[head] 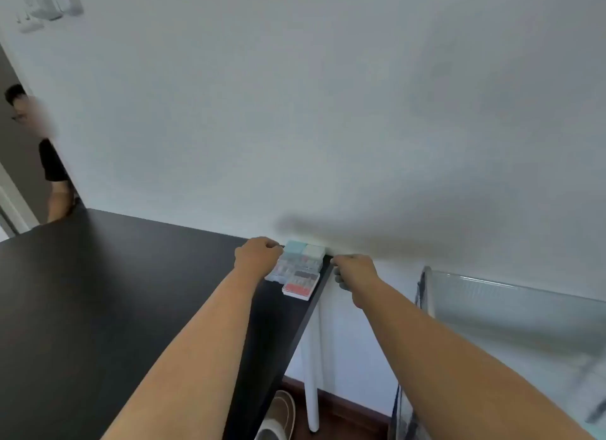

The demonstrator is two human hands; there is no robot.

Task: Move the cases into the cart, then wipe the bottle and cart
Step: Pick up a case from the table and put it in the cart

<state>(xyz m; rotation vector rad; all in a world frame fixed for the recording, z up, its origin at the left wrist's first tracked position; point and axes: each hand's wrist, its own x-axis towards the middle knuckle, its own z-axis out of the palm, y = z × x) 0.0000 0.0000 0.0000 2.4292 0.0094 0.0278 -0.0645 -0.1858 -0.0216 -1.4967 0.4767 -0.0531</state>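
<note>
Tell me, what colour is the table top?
The table top is black, seen clearly in the head view.

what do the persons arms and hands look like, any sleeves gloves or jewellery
Both forearms are bare right up to the bottom edge of the picture, with no sleeves in view. The left hand and right hand show no gloves, watch or bracelet; rings are too blurred to judge.

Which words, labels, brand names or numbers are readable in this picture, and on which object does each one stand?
None can be read.
Stacked cases at the corner of the black table: no label legible; the picture is blurred.
White devices on the wall, top left: any marks are too blurred to read.
Clear-walled cart on the right: no text visible.
</note>
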